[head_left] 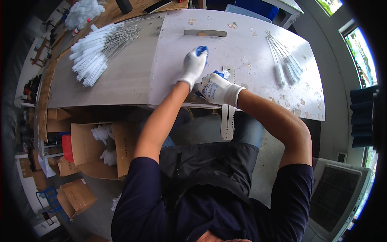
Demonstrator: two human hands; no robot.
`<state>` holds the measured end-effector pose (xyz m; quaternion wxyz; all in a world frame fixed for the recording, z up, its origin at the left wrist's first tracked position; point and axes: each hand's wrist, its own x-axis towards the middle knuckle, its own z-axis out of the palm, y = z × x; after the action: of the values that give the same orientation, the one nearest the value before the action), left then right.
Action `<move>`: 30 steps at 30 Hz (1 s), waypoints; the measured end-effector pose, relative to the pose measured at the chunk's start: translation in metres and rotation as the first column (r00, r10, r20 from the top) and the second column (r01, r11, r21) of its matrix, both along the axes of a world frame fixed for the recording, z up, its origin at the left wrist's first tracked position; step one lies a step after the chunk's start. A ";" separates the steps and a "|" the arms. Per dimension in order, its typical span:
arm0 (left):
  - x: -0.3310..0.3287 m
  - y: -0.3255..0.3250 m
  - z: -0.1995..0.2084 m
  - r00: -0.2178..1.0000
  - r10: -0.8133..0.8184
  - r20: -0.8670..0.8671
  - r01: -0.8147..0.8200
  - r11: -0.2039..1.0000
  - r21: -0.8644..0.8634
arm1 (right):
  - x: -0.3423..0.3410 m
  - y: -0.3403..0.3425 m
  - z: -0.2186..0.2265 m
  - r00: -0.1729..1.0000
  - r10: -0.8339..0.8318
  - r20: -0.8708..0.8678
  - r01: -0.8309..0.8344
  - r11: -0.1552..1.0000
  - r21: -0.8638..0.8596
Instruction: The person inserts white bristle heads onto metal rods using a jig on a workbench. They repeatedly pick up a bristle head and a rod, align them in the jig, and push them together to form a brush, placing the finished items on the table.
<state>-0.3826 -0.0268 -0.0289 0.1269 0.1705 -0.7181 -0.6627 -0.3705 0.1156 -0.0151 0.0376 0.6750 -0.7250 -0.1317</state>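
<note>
My left hand, in a white glove with blue palm coating, is closed above the table; what it grips, if anything, is hidden. Just right of it and nearer to me, my right hand, gloved alike, is closed with its fingers curled. A bit of white bristle pokes out past those fingers, apparently a wire brush's end. Beneath the right hand a perforated metal strip lies across the table's near edge and hangs over it. A few finished-looking wire brushes lie fanned out at the right.
A large pile of white-bristled wire brushes lies on the left of the table. Beyond my hands sits a flat metal bar. Below left stands an open cardboard box with white bristle pieces inside. A phone lies at the back.
</note>
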 end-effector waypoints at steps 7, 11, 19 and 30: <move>0.169 0.025 -0.037 0.942 0.331 -0.051 -0.289 0.880 0.378 | 0.040 -0.001 0.036 0.923 -0.316 0.221 0.306 0.949 0.080; 0.206 0.077 -0.059 0.992 0.126 0.026 -0.117 0.805 0.581 | 0.048 -0.001 0.035 0.863 -0.455 0.222 0.440 0.891 0.116; 0.172 0.115 -0.094 0.974 -0.074 -0.214 0.226 0.332 0.916 | 0.069 -0.016 0.020 0.726 -0.614 0.310 0.635 0.771 0.040; 0.215 0.033 -0.055 0.972 -0.229 0.046 0.059 0.430 0.901 | 0.064 -0.005 0.009 0.366 -0.693 0.622 0.838 0.535 0.103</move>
<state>-0.1679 0.0061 -0.0835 -0.0979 0.2025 -0.2799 -0.9333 -0.3062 0.1104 -0.0065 -0.1797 0.2501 -0.9360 0.1705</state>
